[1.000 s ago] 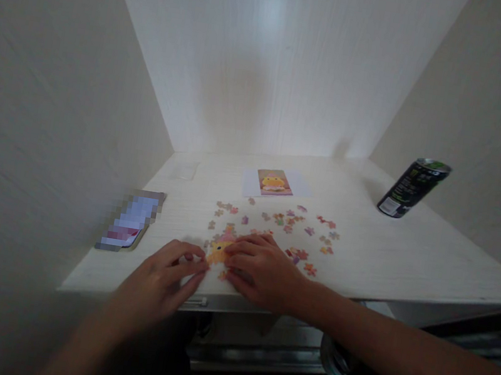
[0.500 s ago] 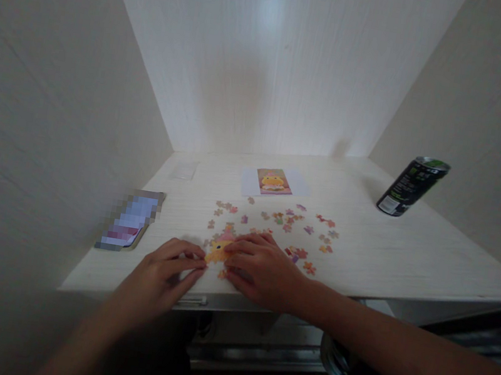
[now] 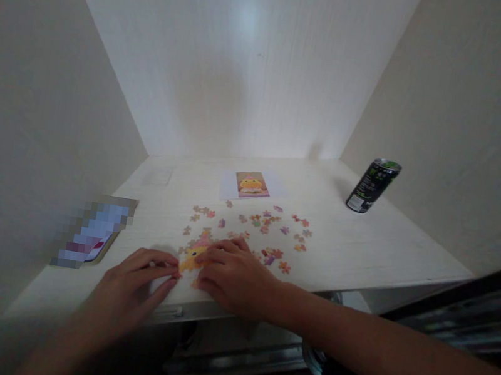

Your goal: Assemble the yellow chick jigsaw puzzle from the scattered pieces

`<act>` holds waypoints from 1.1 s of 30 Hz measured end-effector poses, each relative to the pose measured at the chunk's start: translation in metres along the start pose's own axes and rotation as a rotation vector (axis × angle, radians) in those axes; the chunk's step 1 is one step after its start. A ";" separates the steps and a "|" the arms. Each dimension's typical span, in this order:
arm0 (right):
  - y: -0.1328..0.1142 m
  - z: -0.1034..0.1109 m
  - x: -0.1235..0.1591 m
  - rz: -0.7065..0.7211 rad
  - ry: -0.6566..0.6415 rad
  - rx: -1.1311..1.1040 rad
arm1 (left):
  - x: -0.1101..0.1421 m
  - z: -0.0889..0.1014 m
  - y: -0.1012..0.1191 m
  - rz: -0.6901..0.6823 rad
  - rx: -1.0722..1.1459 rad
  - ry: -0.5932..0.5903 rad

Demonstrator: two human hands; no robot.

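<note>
A partly joined jigsaw puzzle (image 3: 195, 255) lies near the table's front edge, showing a yellow face with a dark eye and some pink above it. My left hand (image 3: 137, 271) is closed in a pinch at its left edge, thumb and forefinger on a yellow puzzle piece there. From the right, my right hand (image 3: 232, 273) covers part of the puzzle, with bent fingers gripping its right side. What lies under that palm is hidden. Loose puzzle pieces (image 3: 265, 220) are spread behind and to the right of the hands.
Behind the pieces lies a reference picture (image 3: 252, 184) of the yellow figure on a white sheet. A black drink can (image 3: 372, 186) stands at the right. A phone (image 3: 103, 243), partly pixelated, rests at the left. Walls enclose the white table (image 3: 355, 248) on three sides.
The whole view has shifted, so table, can and picture appear farther left. Both hands stay at the puzzle in nearly the same pose, with the left fingers still at its left edge.
</note>
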State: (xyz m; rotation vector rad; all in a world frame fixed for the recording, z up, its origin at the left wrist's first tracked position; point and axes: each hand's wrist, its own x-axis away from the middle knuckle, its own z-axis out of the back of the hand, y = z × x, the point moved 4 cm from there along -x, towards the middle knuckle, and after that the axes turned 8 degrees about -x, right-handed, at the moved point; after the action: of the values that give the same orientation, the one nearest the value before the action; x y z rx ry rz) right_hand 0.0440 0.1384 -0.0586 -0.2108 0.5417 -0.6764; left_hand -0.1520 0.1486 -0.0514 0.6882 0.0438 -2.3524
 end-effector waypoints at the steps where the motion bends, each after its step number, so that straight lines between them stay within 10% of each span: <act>1: -0.001 -0.001 0.000 0.004 -0.009 0.017 | 0.000 0.000 0.000 -0.012 -0.011 0.010; 26: -0.008 -0.001 0.004 0.089 -0.053 0.077 | -0.005 0.004 0.006 -0.019 -0.061 0.044; 33: 0.021 0.038 0.004 -0.127 0.244 -0.274 | -0.004 0.002 0.005 -0.012 -0.064 0.032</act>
State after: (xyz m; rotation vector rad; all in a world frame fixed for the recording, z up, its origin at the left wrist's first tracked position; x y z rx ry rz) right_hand 0.0782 0.1526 -0.0359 -0.4257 0.8614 -0.7558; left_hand -0.1473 0.1469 -0.0471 0.6959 0.1373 -2.3408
